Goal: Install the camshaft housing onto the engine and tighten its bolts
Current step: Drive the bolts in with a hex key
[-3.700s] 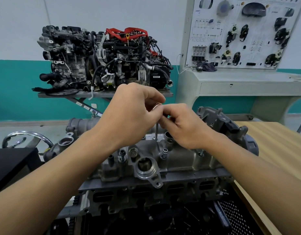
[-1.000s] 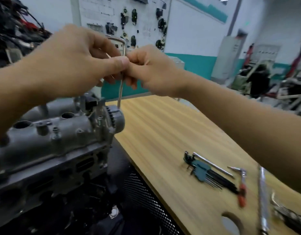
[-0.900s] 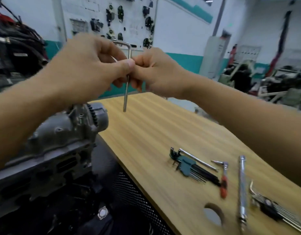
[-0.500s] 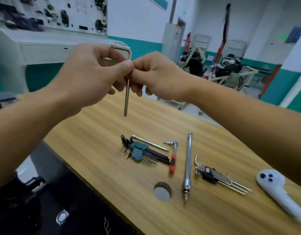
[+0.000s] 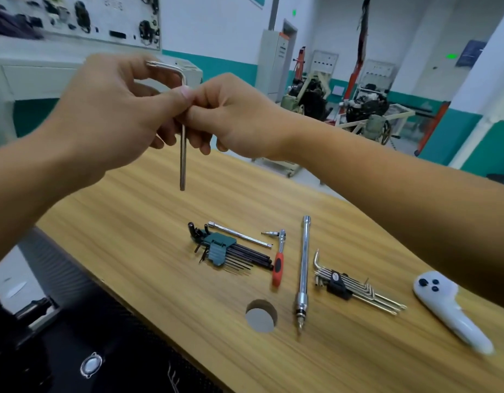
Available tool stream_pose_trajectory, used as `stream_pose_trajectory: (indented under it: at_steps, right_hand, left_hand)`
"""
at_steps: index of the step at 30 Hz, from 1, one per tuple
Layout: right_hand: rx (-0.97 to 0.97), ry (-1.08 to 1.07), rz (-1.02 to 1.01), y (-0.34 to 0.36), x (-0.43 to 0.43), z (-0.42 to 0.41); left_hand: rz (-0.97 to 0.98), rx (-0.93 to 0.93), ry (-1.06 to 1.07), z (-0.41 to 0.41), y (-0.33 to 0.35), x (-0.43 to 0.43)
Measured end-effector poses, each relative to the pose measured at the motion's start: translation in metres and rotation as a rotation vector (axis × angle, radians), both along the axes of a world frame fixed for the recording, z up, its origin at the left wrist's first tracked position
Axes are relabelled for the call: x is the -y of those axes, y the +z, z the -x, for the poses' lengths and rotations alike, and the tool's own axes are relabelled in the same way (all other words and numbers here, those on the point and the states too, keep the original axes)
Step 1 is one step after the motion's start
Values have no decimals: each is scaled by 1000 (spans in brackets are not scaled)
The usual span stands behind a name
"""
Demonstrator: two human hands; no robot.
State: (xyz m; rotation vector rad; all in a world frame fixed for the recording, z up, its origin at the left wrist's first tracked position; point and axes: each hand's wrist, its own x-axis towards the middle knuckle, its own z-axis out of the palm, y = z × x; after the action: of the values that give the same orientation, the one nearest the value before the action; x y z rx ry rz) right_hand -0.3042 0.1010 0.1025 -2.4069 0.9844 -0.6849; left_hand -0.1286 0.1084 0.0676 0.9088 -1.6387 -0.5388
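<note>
We see both hands raised together over the tabletop (image 5: 126, 231), sharing one key (image 5: 183, 163). The left hand (image 5: 103, 114) pinches it at the bend between thumb and fingers, and the short arm pokes out above those fingers. The right hand (image 5: 236, 117) closes thumb and curled fingers on the top of the long arm, touching the left thumb. The long arm hangs straight down below both hands, its tip free in the air. We judge that this two-handed pinch near the bend keeps the key plumb and lets the fingers spin it. That suits running a bolt down lightly rather than hard torque.

The housing and engine do not show here, so we cannot tell how the bolts stand. Only a dark frame (image 5: 83, 302) lies below the left forearm.

Below the hands and to their right, other tools lie in a row, well apart from the key's tip. There is a green key set (image 5: 219, 251), a ratchet (image 5: 278, 265) just right of it, an extension bar (image 5: 303, 265) and a silver key set (image 5: 347, 286). A white controller (image 5: 449, 307) lies under the right forearm. We take the row to be laid within the right hand's reach for quick swaps. A change of tool, perhaps to the ratchet for final tightening, may be the step in hand.
</note>
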Motion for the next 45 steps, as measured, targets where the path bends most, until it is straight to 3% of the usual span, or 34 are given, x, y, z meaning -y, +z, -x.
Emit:
stream_pose_trajectory:
  at_steps: [31,45]
  right_hand:
    - [44,75,-60,9,-40,-12]
    - [38,77,-103,-16,-59,14]
  left_hand:
    - [66,106,90,-7,16,-55]
    - [-9,16,26,20,-18,-66]
